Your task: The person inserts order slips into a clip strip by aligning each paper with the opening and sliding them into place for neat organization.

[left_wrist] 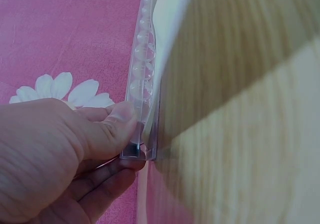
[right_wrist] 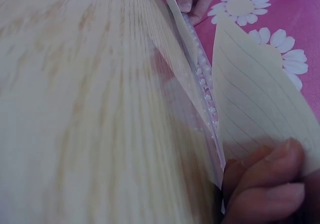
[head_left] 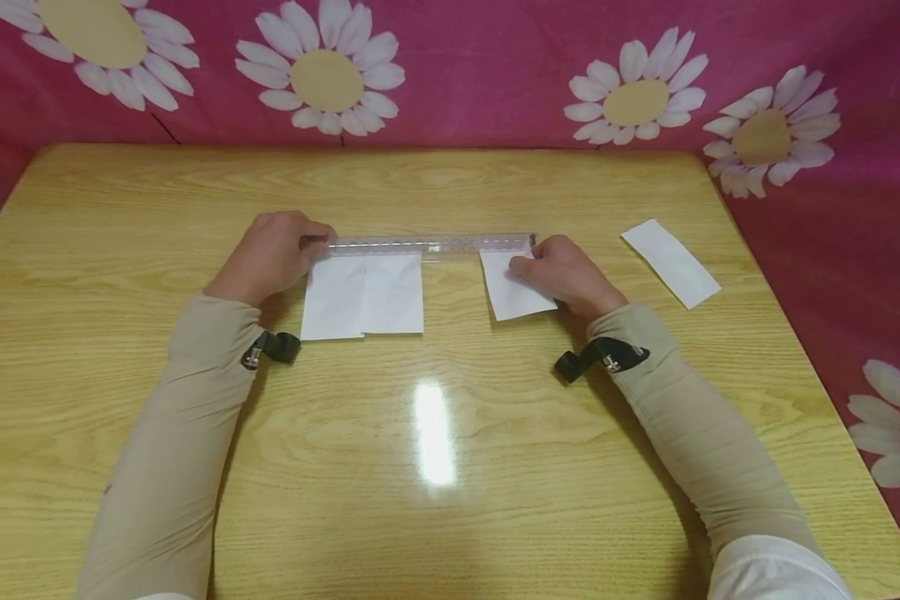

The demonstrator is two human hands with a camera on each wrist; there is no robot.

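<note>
A long clear plastic ruler (head_left: 435,245) with rows of round shapes lies crosswise between my hands. My left hand (head_left: 273,254) pinches its left end, thumb on one face and fingers behind, as the left wrist view of the ruler (left_wrist: 141,69) shows. At the other end my right hand (head_left: 566,273) holds a lined slip of paper (right_wrist: 260,92), its fingers against the ruler's dark tip. Two white paper pieces, left (head_left: 333,300) and right (head_left: 393,292), sit side by side along the ruler's near edge, close to my left hand.
Another white paper strip (head_left: 671,262) lies at an angle on the wooden table (head_left: 330,500), right of my right hand. Pink cloth (head_left: 480,75) with white daisies hangs behind the table and along its right side.
</note>
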